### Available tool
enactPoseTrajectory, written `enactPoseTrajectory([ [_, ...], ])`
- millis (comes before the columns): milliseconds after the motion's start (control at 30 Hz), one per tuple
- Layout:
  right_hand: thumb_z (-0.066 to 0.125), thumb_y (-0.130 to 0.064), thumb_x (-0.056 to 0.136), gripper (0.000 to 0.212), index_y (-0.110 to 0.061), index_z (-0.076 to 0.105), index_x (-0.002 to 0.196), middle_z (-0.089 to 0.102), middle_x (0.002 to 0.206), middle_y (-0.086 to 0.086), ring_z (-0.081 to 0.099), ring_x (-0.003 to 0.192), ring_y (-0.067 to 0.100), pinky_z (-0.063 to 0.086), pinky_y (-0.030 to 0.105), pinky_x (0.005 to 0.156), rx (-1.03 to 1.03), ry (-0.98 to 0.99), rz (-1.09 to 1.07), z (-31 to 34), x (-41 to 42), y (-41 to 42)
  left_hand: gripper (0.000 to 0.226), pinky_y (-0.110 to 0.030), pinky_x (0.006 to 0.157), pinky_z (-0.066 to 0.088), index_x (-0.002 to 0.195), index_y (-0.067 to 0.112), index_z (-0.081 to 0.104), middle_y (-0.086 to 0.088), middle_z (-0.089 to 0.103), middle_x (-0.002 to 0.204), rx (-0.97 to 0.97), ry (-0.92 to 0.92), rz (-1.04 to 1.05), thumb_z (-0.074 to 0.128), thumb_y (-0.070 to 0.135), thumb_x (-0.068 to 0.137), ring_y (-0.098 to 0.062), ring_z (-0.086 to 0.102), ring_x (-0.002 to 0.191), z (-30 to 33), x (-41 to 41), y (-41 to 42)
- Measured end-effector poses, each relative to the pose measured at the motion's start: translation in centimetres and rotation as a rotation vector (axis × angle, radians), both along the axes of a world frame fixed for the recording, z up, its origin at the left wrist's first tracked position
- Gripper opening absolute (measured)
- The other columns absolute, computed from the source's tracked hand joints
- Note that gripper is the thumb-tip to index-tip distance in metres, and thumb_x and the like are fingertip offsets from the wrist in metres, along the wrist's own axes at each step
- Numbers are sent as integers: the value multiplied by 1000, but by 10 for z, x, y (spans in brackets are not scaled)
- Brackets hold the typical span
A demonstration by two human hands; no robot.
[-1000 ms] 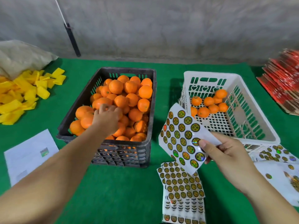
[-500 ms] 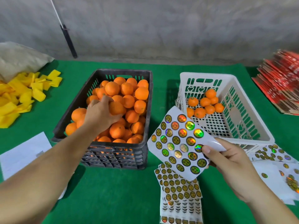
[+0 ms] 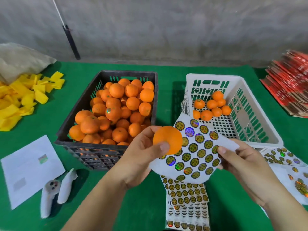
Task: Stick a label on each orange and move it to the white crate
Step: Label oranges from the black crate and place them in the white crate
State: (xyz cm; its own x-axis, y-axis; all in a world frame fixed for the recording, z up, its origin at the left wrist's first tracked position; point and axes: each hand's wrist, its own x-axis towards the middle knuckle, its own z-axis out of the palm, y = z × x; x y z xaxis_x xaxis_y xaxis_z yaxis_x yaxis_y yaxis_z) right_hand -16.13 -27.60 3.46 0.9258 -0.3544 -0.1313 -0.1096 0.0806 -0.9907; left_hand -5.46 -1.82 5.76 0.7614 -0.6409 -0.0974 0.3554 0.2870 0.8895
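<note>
Holding: left hand [image 3: 141,157] grips orange [image 3: 167,140]; right hand [image 3: 241,165] pinches label sheet [image 3: 195,154]
Done: few oranges in white crate [image 3: 260,117], right
Left: black crate [image 3: 70,129] full, centre

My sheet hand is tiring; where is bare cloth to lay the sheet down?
Bare green cloth lies below the black crate, between the white paper and the sticker stack. Right of the stack, more sheets crowd the cloth.
</note>
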Motion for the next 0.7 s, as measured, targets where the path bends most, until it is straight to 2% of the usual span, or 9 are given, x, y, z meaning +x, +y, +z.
enactPoseTrajectory([
  [67,75,-35,91,32,-34,68,123,68,117,-1,65,101,-3,53,31,94,-434,-43,-176,6,-2,10,66,-39,89,54,109,30,66,-3,70,108,74,-83,38,99,45,54,-28,66,102,-5,-6,0],
  [100,73,-33,97,35,-29,64,130,57,121,0,56,110,-9,47,25,97,-709,-171,-264,13,-3,17,54,-33,85,55,103,35,66,2,70,107,114,-137,49,96,39,59,-24,67,99,-7,-10,2],
  [133,73,-27,100,36,-19,64,135,50,122,3,48,118,-7,41,22,100,-956,-373,-297,20,-4,22,48,-30,82,55,102,38,64,5,70,108,140,-195,43,93,35,64,-21,68,99,-7,-13,4],
  [200,70,-20,97,35,-10,67,131,52,121,1,50,118,11,36,25,102,-1263,-681,-110,34,-6,30,51,-29,82,55,109,36,60,8,69,117,148,-296,-15,93,31,70,-18,69,105,-4,-20,6],
  [267,69,-24,98,33,-9,72,128,62,122,-1,59,113,23,43,32,100,-1258,-695,121,45,-2,36,56,-30,85,56,116,30,56,4,66,127,143,-372,-70,93,28,74,-20,68,113,1,-25,6],
  [333,65,-27,99,31,-7,77,121,69,119,3,66,109,25,53,39,93,-1140,-650,237,51,3,37,57,-31,87,57,117,28,53,2,64,132,145,-414,-71,91,20,75,-23,66,118,7,-28,8],
  [533,72,-33,94,38,-15,74,127,70,105,-5,69,98,9,55,29,85,-1064,-512,357,63,5,28,59,-56,94,58,121,28,52,-4,62,138,150,-489,-148,89,12,77,-33,62,126,15,-30,16],
  [633,76,-24,93,29,-17,76,121,71,98,-6,69,93,8,52,20,84,-963,-511,362,64,4,31,62,-49,95,59,123,26,51,-2,63,137,170,-530,-150,90,10,78,-32,61,127,17,-33,16],
  [700,73,-22,93,25,-15,79,116,72,95,-3,70,89,10,55,25,80,-970,-510,370,66,3,31,63,-38,92,59,124,23,50,-1,65,133,179,-539,-153,90,6,78,-31,63,125,18,-35,15],
])
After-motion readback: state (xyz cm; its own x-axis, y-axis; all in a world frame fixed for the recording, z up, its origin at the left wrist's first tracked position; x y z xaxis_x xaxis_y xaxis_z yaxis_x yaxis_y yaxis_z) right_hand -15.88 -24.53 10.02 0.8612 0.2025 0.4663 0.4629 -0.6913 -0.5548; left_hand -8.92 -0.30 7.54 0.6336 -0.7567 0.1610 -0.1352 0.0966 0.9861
